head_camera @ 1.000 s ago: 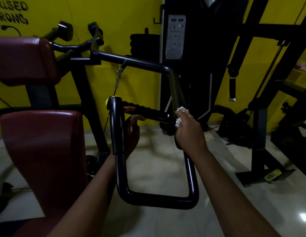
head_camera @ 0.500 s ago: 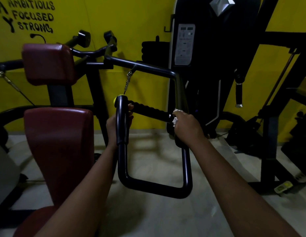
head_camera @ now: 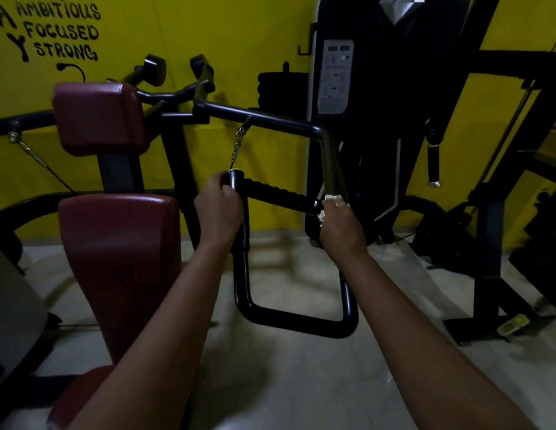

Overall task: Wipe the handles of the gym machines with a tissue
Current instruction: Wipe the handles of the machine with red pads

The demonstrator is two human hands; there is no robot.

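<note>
Head view, ctr: left hand [head_camera: 219, 212] curls round handle [head_camera: 278, 193] end; right hand [head_camera: 341, 232] fingers prob. pinch tissue [head_camera: 331, 199]; handle slants down-right.

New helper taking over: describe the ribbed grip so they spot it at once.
Right of the dark red seat pads is a black tube frame. The ribbed grip crosses it, running from the left hand to the right hand holding the tissue. It alone is ridged; the tubes around it are smooth.

Crumpled white tissue [head_camera: 330, 203] — against black ribbed handle [head_camera: 276, 192]
</note>
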